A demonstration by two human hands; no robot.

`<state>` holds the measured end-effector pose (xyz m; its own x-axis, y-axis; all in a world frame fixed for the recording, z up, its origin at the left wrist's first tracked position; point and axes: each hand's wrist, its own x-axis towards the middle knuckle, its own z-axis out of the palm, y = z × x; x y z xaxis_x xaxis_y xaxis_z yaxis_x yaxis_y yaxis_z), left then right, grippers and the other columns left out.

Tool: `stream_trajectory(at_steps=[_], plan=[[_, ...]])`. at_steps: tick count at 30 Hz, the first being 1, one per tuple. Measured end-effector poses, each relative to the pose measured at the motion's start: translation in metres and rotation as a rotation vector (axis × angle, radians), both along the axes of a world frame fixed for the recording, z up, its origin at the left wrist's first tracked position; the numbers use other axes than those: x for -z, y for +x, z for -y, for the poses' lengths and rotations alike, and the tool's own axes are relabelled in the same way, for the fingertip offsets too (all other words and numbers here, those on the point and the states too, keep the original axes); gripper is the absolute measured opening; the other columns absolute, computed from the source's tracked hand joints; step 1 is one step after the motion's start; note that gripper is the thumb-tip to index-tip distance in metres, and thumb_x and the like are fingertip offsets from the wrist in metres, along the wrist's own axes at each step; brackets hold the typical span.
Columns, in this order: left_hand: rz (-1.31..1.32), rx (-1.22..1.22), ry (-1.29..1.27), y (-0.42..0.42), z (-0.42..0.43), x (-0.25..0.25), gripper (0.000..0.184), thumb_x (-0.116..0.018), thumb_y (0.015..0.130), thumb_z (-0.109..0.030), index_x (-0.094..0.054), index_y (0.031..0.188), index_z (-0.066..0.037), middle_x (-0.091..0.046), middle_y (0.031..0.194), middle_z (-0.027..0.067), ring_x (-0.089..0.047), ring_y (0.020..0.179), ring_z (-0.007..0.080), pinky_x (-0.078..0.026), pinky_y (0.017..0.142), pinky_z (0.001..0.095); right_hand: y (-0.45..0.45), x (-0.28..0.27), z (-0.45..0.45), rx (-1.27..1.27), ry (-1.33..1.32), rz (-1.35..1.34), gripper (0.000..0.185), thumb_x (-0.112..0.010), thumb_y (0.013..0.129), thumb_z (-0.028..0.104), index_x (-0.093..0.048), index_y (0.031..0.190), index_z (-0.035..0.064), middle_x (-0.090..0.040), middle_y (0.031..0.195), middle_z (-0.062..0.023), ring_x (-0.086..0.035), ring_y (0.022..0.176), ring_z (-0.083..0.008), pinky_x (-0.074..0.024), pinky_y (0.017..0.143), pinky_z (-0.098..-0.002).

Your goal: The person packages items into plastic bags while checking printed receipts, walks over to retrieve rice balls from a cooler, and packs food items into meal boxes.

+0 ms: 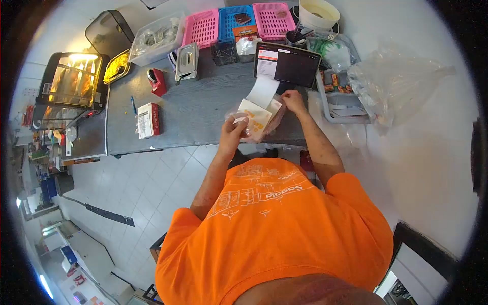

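At the counter's front edge, my left hand (pixel 235 131) is closed, with thumb and fingers pinching the near left side of a clear plastic bag (pixel 273 123). Inside the bag sits a white package with orange print (pixel 257 116), perhaps a box or paper pouch; its exact kind is hard to tell. A long white paper slip (pixel 263 91), like a receipt, lies against the package's top and reaches toward the tablet (pixel 287 65). My right hand (pixel 294 101) is closed at the bag's far right edge, its fingertips pinching the plastic.
Pink baskets (pixel 202 28) and a blue basket (pixel 236 23) line the back. A clear tub (pixel 157 39), a metal container (pixel 187 61), a red tape dispenser (pixel 157 83) and a red-and-white box (pixel 148 121) stand left. At right are a grey bin (pixel 347 119) and plastic bags (pixel 394 81).
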<state>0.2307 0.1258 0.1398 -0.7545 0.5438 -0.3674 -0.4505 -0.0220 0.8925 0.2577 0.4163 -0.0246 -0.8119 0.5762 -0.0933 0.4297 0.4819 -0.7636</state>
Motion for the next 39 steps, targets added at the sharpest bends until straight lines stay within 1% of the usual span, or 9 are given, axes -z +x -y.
stream_trajectory(at_steps=[3,6,13,14,26,29,33,37,39], plan=[[0.014,0.016,0.088,-0.001,-0.002,0.012,0.022,-0.062,0.094,-0.018,-0.059,0.110,-0.003,-0.062,0.080,0.0024,-0.059,0.066,0.0090,-0.050,0.061,0.0234,-0.007,-0.021,0.002,-0.012,0.250,0.062,0.021,-0.065,0.083,0.023,-0.072,0.090,0.0048,-0.071,0.082,-0.0117,-0.069,0.077,-0.0244,-0.0538,0.068,-0.0393],[-0.027,-0.030,0.123,-0.008,-0.003,0.008,0.019,-0.061,0.095,-0.017,-0.058,0.109,-0.004,-0.061,0.083,0.0010,-0.057,0.067,0.0080,-0.049,0.063,0.0223,-0.012,-0.021,0.003,0.021,-0.234,0.285,0.026,-0.069,0.078,0.024,-0.073,0.094,0.0042,-0.070,0.078,-0.0141,-0.069,0.075,-0.0238,-0.0535,0.068,-0.0386],[-0.074,-0.061,0.178,-0.064,0.020,-0.014,0.020,-0.056,0.098,-0.017,-0.057,0.114,-0.005,-0.058,0.088,-0.0020,-0.052,0.070,0.0049,-0.045,0.062,0.0200,-0.027,-0.047,0.014,0.100,-0.135,-0.206,0.021,-0.076,0.070,0.017,-0.071,0.083,0.0011,-0.071,0.078,-0.0117,-0.068,0.072,-0.0188,-0.0517,0.065,-0.0326],[-0.030,-0.064,0.191,-0.061,0.019,-0.026,0.020,-0.055,0.098,-0.017,-0.057,0.114,-0.006,-0.058,0.088,-0.0024,-0.051,0.070,0.0048,-0.044,0.062,0.0198,-0.022,-0.080,0.024,0.162,-0.429,-0.318,0.013,-0.075,0.072,0.010,-0.067,0.078,0.0031,-0.066,0.070,-0.0068,-0.062,0.066,-0.0137,-0.0476,0.060,-0.0293],[-0.043,0.095,0.220,-0.087,0.020,-0.033,0.022,-0.055,0.098,-0.018,-0.057,0.116,-0.006,-0.061,0.091,0.0008,-0.056,0.076,0.0046,-0.051,0.068,0.0231,-0.022,-0.221,0.077,-0.112,-0.245,-0.330,0.021,-0.065,0.079,0.005,-0.052,0.095,0.0053,-0.057,0.068,-0.0063,-0.061,0.060,-0.0158,-0.0455,0.057,-0.0313],[-0.098,0.132,0.194,-0.104,0.032,-0.055,0.018,-0.055,0.097,-0.016,-0.060,0.109,-0.004,-0.062,0.089,0.0027,-0.061,0.073,0.0082,-0.053,0.067,0.0259,-0.019,-0.246,0.078,-0.080,0.136,-0.372,0.017,-0.064,0.079,0.007,-0.056,0.094,0.0057,-0.059,0.068,-0.0092,-0.063,0.057,-0.0230,-0.0478,0.057,-0.0362],[-0.210,0.144,0.168,-0.102,0.053,-0.054,0.016,-0.051,0.097,-0.010,-0.061,0.108,-0.002,-0.065,0.092,0.0049,-0.063,0.074,0.0116,-0.055,0.067,0.0273,-0.009,-0.277,0.111,0.006,0.928,-0.134,0.012,-0.066,0.079,0.010,-0.064,0.091,0.0066,-0.061,0.095,-0.0094,-0.064,0.084,-0.0274,-0.0516,0.066,-0.0388],[-0.337,0.256,0.225,-0.119,0.068,-0.034,0.019,-0.051,0.098,-0.009,-0.064,0.108,0.001,-0.066,0.099,0.0076,-0.065,0.081,0.0122,-0.056,0.072,0.0283,-0.032,-0.239,0.146,-0.653,0.601,-0.310,0.014,-0.061,0.082,0.010,-0.067,0.094,0.0077,-0.058,0.102,-0.0087,-0.057,0.103,-0.0296,-0.0508,0.083,-0.0396],[-0.054,0.294,0.311,-0.125,0.078,-0.034,0.020,-0.052,0.099,-0.010,-0.064,0.109,0.001,-0.066,0.101,0.0083,-0.065,0.084,0.0127,-0.056,0.073,0.0286,-0.046,-0.210,0.147,-0.668,0.402,0.171,0.017,-0.059,0.083,0.010,-0.067,0.097,0.0077,-0.059,0.103,-0.0089,-0.056,0.107,-0.0293,-0.0510,0.085,-0.0399]])
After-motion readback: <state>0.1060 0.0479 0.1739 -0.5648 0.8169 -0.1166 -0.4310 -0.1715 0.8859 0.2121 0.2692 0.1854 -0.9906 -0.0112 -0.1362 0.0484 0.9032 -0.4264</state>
